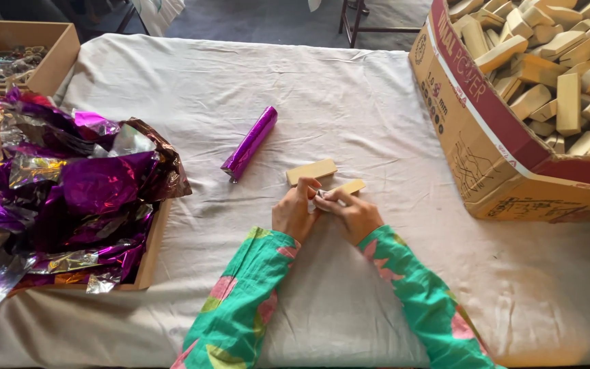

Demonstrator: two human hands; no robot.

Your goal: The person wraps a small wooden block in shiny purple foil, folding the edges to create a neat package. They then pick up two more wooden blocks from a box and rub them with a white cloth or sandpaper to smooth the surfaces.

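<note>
A small pale wooden block (347, 187) lies at the centre of the cloth-covered counter (390, 116), and both hands are closed on its near end: the left hand (293, 213) and the right hand (354, 214) pinch something small and whitish between their fingertips (too small to tell what it is). A second block (311, 171) rests just beside them at 12 o'clock, untouched. The fiddling at the block's end looks like an early wrapping step, and it calls for a steady, fine pinch. A purple foil roll (250, 143) lies at 11 o'clock, a tray of crumpled foil (69, 198) at 9 o'clock, and a cardboard box of blocks (507, 143) at 2 o'clock.
</note>
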